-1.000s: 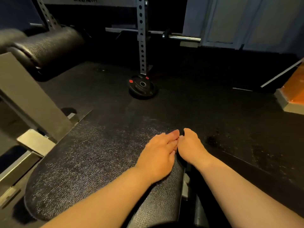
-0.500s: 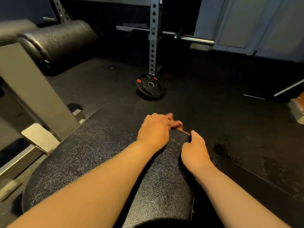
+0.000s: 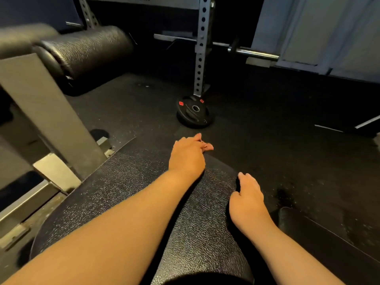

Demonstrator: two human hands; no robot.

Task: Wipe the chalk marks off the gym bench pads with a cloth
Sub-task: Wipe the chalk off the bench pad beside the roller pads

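A: Left hand (image 3: 188,159) pressed down at the pad's (image 3: 131,188) far end, reddish cloth (image 3: 207,146) poking past its fingertips.
B: Right hand (image 3: 247,199)?
A: Empty, cupping the near right edge. Pad runs lengthwise away; left's nearer.

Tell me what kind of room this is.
Most likely a gym, perhaps a home one: a black padded bench, a weight plate on the rubber floor, and a barbell on a steel rack.

Single head view — looking forward-down, seemingly close over the bench pad (image 3: 127,194).
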